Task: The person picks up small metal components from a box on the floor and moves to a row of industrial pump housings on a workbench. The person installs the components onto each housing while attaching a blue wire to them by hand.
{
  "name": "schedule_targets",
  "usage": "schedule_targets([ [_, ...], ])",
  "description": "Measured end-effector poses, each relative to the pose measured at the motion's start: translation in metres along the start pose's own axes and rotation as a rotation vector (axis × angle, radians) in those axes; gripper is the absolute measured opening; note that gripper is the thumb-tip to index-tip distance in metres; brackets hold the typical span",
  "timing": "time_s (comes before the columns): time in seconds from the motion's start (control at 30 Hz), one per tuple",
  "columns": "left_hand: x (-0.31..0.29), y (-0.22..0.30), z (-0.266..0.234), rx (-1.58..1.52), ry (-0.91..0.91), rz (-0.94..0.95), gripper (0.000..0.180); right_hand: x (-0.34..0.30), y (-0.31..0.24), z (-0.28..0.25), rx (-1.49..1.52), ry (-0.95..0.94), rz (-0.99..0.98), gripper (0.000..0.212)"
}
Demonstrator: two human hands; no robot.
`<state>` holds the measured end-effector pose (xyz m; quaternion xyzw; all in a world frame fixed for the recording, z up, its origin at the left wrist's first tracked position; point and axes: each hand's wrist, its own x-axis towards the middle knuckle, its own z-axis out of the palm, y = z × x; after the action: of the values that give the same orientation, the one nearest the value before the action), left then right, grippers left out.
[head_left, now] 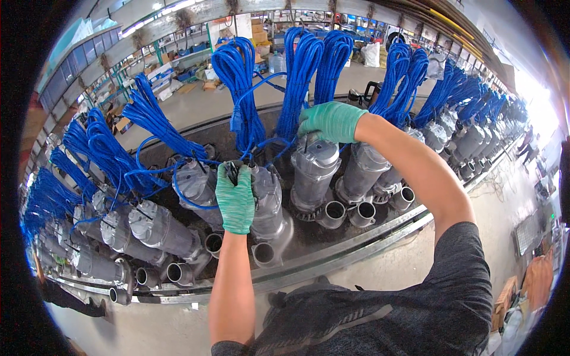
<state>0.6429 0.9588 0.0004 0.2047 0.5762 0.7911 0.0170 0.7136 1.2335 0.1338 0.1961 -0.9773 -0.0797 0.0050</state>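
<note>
My left hand (236, 199), in a green knit glove, is closed round a small dark thing (233, 170) at the top of a grey metal pump (267, 204). What that dark thing is, I cannot make out. My right hand (333, 121), gloved alike, reaches over the top of another grey pump (314, 172). Its curled fingertips meet the edge of a looped blue cable bundle (292, 89); whatever they grip is hidden. A second blue cable bundle (237, 83) rises behind my left hand, and a loose blue cable runs between the two.
More grey pumps (160, 228) with blue bundles line both sides of a long bench with a metal rail edge (362, 240). A metal beam (196, 18) spans above. Shelves (184, 59) stand behind. A person's dark sleeve (68, 299) shows at far left.
</note>
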Motion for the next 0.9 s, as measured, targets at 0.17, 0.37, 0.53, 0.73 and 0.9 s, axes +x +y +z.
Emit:
schedule_targets([
  [0.17,-0.002,0.001,0.003,-0.027,-0.018,-0.066,0.005,0.002,0.009,0.018,-0.144,0.042,-0.065,0.033],
  [0.37,-0.003,0.004,-0.002,-0.017,-0.023,-0.078,0.005,0.007,-0.027,0.004,-0.008,-0.088,0.278,0.023],
  [0.53,-0.003,0.004,0.004,-0.003,0.013,-0.003,0.006,0.011,-0.04,0.018,0.241,-0.065,0.471,0.036],
  [0.73,0.0,-0.001,0.004,0.042,0.013,0.001,0.005,-0.008,0.003,-0.006,0.494,-0.196,0.187,0.057],
  [0.9,-0.007,0.012,0.004,-0.032,-0.004,-0.112,0.004,-0.001,-0.002,0.014,0.443,0.002,0.263,0.042],
])
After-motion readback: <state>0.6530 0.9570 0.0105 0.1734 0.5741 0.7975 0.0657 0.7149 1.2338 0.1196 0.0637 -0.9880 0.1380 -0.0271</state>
